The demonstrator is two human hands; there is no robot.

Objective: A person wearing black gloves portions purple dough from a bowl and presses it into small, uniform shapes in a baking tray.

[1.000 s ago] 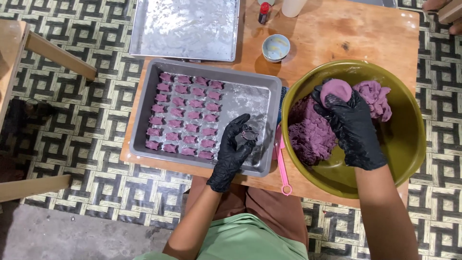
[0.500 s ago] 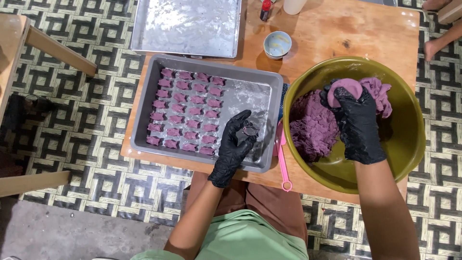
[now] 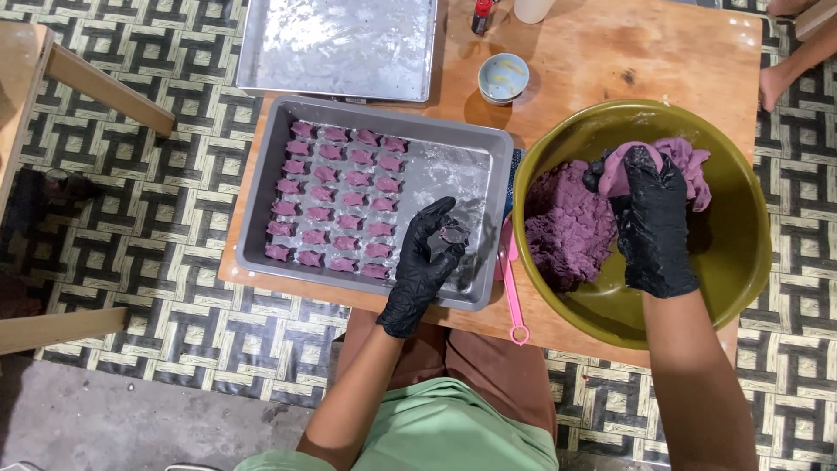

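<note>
I look down on a small wooden desk point(image 3: 610, 52) set on a patterned floor.
Under it I see a woven floor mat point(image 3: 157, 174) in black-and-cream interlocking squares, bare grey concrete floor point(image 3: 113, 419) at lower left, and pale wooden furniture legs point(image 3: 105, 87) angling in from the left.

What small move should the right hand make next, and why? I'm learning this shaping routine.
Probably pinch off the lump under the right hand and lift it clear of the purple dough in the green bowl. The left hand waits over the floured bare part of the grey tray, beside the rows of shaped pieces, with only a small bit between its fingers.
</note>
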